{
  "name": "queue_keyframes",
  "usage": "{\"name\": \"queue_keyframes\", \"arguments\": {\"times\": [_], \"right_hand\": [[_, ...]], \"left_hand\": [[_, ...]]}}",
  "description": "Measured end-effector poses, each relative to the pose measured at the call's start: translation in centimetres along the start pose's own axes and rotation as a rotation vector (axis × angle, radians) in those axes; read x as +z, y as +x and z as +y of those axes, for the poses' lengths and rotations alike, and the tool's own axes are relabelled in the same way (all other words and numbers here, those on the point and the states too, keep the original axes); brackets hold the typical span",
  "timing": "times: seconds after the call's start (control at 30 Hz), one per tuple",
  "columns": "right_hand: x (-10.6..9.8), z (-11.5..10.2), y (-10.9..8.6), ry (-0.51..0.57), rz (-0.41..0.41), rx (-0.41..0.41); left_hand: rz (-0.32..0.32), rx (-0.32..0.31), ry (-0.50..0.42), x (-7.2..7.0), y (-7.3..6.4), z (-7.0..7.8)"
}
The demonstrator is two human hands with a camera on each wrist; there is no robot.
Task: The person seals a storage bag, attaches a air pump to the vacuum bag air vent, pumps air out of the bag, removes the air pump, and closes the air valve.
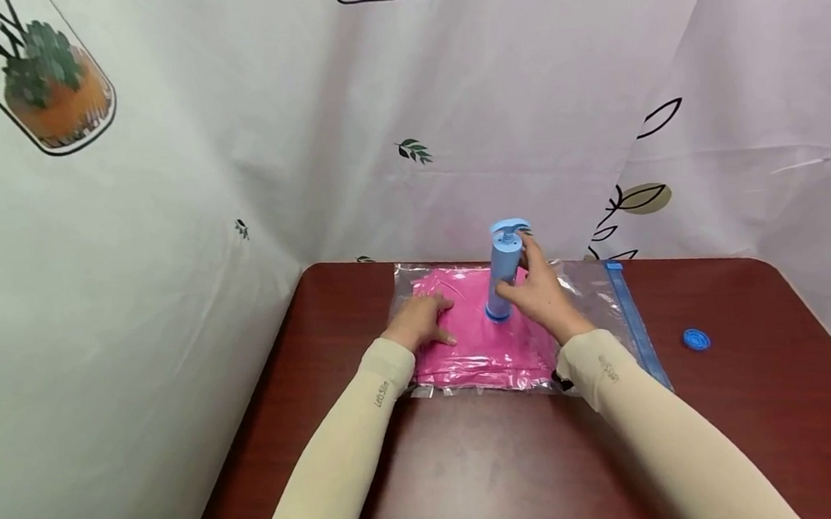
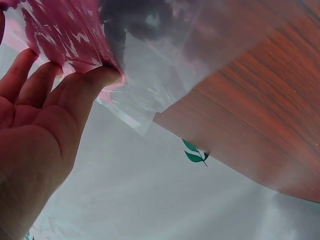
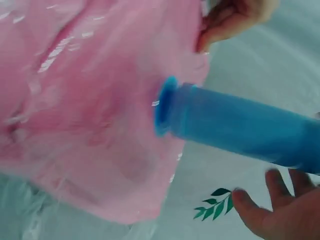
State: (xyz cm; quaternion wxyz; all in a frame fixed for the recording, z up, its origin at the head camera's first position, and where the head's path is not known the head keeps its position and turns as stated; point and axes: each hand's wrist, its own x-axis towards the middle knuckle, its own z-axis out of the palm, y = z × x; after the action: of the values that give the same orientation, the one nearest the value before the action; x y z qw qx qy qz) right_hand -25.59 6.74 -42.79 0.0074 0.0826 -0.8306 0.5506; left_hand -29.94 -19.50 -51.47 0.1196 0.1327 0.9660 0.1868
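Observation:
A translucent blue hand pump (image 1: 503, 272) stands nearly upright on the blue valve (image 3: 165, 106) of a clear vacuum storage bag (image 1: 596, 293). Folded pink fabric (image 1: 467, 345) fills much of the bag. My right hand (image 1: 543, 294) is beside the pump, thumb in front of the barrel and fingers spread near its top. In the right wrist view, those fingers (image 3: 245, 202) look extended alongside the barrel, not wrapped round it. On the bag's left part rests my left hand (image 1: 417, 321), thumb and fingers apart; its fingertips (image 2: 107, 75) touch the plastic over the pink fabric.
A round blue cap (image 1: 696, 340) lies on the dark red-brown table (image 1: 754, 395), right of the bag. The bag's blue zip strip (image 1: 636, 323) runs along its right side. White printed cloth (image 1: 503, 79) hangs behind the table and along its left.

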Motion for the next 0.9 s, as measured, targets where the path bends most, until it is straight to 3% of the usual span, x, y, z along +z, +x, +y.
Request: {"name": "queue_keyframes", "arguments": {"times": [0.33,0.5,0.6,0.77,0.87,0.9], "right_hand": [[0.6,0.7,0.0,-0.107,0.036,0.025],[0.8,0.0,0.5,-0.094,-0.034,-0.041],[0.6,-0.3,0.9,-0.121,-0.078,-0.066],[0.0,-0.2,1.1,-0.041,-0.123,-0.017],[0.0,-0.2,1.0,-0.057,-0.077,0.01],[0.0,-0.2,0.9,-0.079,-0.049,0.011]], "left_hand": [[-0.012,0.014,-0.038,-0.2,-0.2,0.3],[0.002,-0.036,0.001,-0.9,-0.6,-0.2],[0.014,-0.031,0.018,-1.1,-0.5,-0.3],[0.011,-0.005,0.025,-1.2,-0.9,0.6],[0.005,-0.014,0.023,-0.8,-0.7,0.8],[-0.001,-0.014,0.002,-0.3,0.0,0.3]]}}
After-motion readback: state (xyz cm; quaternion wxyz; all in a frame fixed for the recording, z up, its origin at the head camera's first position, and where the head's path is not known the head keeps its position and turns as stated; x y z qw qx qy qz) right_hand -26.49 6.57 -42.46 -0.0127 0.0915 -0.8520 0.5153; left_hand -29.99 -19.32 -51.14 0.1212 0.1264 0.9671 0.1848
